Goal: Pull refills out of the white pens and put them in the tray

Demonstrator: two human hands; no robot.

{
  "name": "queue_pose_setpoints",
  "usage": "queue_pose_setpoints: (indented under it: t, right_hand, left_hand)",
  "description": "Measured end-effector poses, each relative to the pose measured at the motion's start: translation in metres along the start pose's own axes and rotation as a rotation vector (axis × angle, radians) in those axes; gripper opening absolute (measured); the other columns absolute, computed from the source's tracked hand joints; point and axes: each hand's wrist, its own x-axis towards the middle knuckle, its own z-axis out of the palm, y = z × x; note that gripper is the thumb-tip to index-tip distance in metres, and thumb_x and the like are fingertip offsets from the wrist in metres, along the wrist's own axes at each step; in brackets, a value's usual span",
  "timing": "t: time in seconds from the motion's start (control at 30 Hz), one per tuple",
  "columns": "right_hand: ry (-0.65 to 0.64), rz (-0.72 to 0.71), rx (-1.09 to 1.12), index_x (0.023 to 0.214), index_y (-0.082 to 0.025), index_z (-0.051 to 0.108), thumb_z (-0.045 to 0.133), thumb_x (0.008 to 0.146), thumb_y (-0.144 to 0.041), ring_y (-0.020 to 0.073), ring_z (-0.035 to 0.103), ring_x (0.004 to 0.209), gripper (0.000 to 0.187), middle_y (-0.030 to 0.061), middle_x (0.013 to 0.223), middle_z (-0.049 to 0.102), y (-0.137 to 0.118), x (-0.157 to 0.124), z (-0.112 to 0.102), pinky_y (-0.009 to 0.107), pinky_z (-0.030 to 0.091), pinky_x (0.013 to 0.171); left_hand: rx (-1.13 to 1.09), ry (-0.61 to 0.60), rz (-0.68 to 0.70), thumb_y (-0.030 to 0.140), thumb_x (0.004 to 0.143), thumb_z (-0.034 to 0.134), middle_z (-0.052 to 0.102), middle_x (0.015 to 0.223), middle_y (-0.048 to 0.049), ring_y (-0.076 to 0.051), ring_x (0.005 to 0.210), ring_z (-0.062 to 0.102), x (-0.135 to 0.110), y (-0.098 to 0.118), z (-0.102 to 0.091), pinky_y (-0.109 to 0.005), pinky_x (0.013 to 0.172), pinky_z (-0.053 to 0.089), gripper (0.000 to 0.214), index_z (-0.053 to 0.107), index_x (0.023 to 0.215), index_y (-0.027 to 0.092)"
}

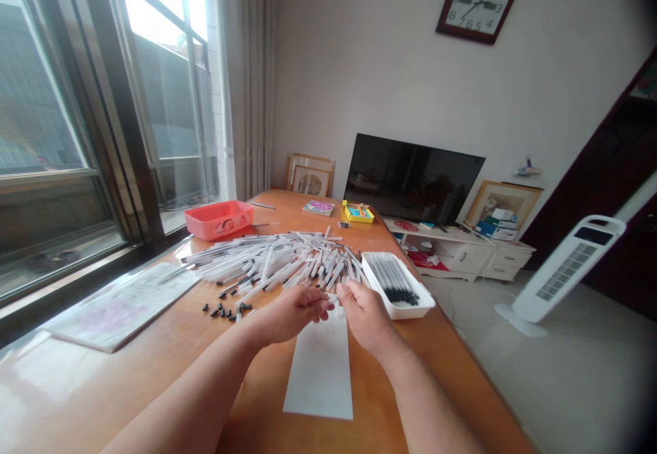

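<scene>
Over a sheet of white paper [321,372], my left hand [293,311] and my right hand [368,318] meet with fingers pinched. A small whitish pen part [333,299] shows between them; the fingers hide most of it. Just beyond lies a large loose heap of pen barrels [277,262], clear and whitish, some with black ends. Small black pen caps or plugs [223,313] are scattered left of my left hand. Beside my right hand, a white tray [413,311] holds a row of clear pens [393,277] with their black ends toward me.
On the wooden table [267,399] stand a red plastic bin [218,222] at the far left and a small yellow box [358,213] farther back, near a booklet [318,207]. A flat pad [126,307] lies left. Beyond the right edge is a white tower fan [567,272].
</scene>
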Motion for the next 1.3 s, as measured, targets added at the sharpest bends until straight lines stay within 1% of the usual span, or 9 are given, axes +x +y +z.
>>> queue_pose_setpoints:
  t: [0.27, 0.37, 0.5, 0.6, 0.77, 0.87, 1.0, 1.13, 1.3]
  right_hand:
    - [-0.001, 0.103, 0.105, 0.063, -0.022, 0.050, 0.047, 0.094, -0.055, 0.0149, 0.045, 0.059, 0.046, -0.0025, 0.057, 0.049, 0.006, 0.004, 0.007, 0.027, 0.034, 0.060]
    - [-0.002, 0.164, 0.133, 0.063, -0.021, 0.048, 0.046, 0.094, -0.056, 0.0145, 0.044, 0.057, 0.047, -0.0035, 0.055, 0.046, 0.010, 0.004, 0.011, 0.027, 0.034, 0.059]
    - [0.031, 0.188, 0.120, 0.063, -0.021, 0.048, 0.046, 0.093, -0.060, 0.0151, 0.044, 0.058, 0.049, -0.0031, 0.056, 0.047, 0.013, 0.005, 0.015, 0.027, 0.032, 0.057]
    - [0.046, 0.196, 0.120, 0.066, -0.022, 0.051, 0.045, 0.093, -0.064, 0.0157, 0.044, 0.058, 0.050, -0.0029, 0.056, 0.048, 0.010, 0.003, 0.018, 0.028, 0.031, 0.056]
    - [-0.047, 0.194, 0.208, 0.065, -0.021, 0.050, 0.050, 0.091, -0.062, 0.0143, 0.044, 0.054, 0.048, -0.0035, 0.054, 0.048, 0.001, -0.001, 0.019, 0.027, 0.030, 0.053]
    - [0.002, 0.188, 0.259, 0.065, -0.021, 0.052, 0.054, 0.091, -0.059, 0.0137, 0.044, 0.056, 0.046, -0.0027, 0.057, 0.051, 0.004, -0.001, 0.019, 0.026, 0.032, 0.054]
    - [0.137, 0.236, 0.359, 0.066, -0.020, 0.055, 0.056, 0.090, -0.060, 0.0127, 0.041, 0.055, 0.046, -0.0019, 0.058, 0.051, 0.016, 0.003, 0.016, 0.025, 0.032, 0.053]
    - [0.218, 0.290, 0.401, 0.072, -0.018, 0.062, 0.059, 0.087, -0.060, 0.0131, 0.043, 0.056, 0.045, -0.0009, 0.059, 0.054, 0.023, 0.006, 0.011, 0.025, 0.034, 0.053]
    - [0.264, 0.294, 0.392, 0.073, -0.019, 0.062, 0.060, 0.087, -0.061, 0.0143, 0.047, 0.059, 0.045, -0.0018, 0.059, 0.054, 0.025, 0.008, 0.007, 0.026, 0.037, 0.056]
  left_hand:
    - [0.124, 0.089, 0.098, 0.045, 0.092, 0.054, 0.056, 0.067, 0.0000, -0.014, 0.063, 0.045, 0.003, -0.002, 0.004, -0.027, 0.058, 0.033, 0.034, 0.066, 0.077, 0.017]
    - [0.263, 0.172, 0.150, 0.040, 0.091, 0.055, 0.058, 0.068, -0.0008, -0.014, 0.064, 0.048, 0.003, 0.000, 0.005, -0.027, 0.060, 0.033, 0.030, 0.066, 0.075, 0.018]
    - [0.359, 0.193, 0.132, 0.035, 0.091, 0.053, 0.062, 0.070, -0.0011, -0.014, 0.064, 0.050, 0.003, 0.002, 0.007, -0.026, 0.059, 0.033, 0.027, 0.067, 0.077, 0.017]
    - [0.359, 0.220, 0.119, 0.033, 0.092, 0.052, 0.063, 0.071, -0.0006, -0.013, 0.065, 0.051, 0.003, 0.003, 0.008, -0.025, 0.059, 0.034, 0.025, 0.068, 0.081, 0.017]
    - [0.326, 0.262, 0.137, 0.034, 0.091, 0.055, 0.061, 0.071, -0.0003, -0.012, 0.064, 0.051, 0.002, 0.002, 0.007, -0.023, 0.058, 0.035, 0.026, 0.068, 0.077, 0.017]
    - [0.285, 0.265, 0.139, 0.038, 0.089, 0.058, 0.064, 0.074, -0.0015, -0.014, 0.067, 0.054, 0.001, -0.001, 0.005, -0.023, 0.059, 0.039, 0.027, 0.072, 0.082, 0.017]
    - [0.171, 0.343, 0.090, 0.043, 0.087, 0.059, 0.073, 0.086, -0.0050, -0.019, 0.078, 0.063, 0.001, -0.009, -0.010, -0.026, 0.067, 0.046, 0.032, 0.075, 0.099, 0.018]
    - [0.102, 0.533, -0.021, 0.038, 0.082, 0.060, 0.076, 0.090, -0.0070, -0.022, 0.085, 0.068, -0.003, -0.020, -0.039, -0.030, 0.076, 0.050, 0.030, 0.075, 0.097, 0.016]
    - [0.221, 0.684, -0.231, 0.030, 0.075, 0.059, 0.074, 0.082, -0.0037, -0.022, 0.077, 0.066, -0.011, -0.039, -0.070, -0.030, 0.070, 0.047, 0.028, 0.074, 0.094, 0.016]
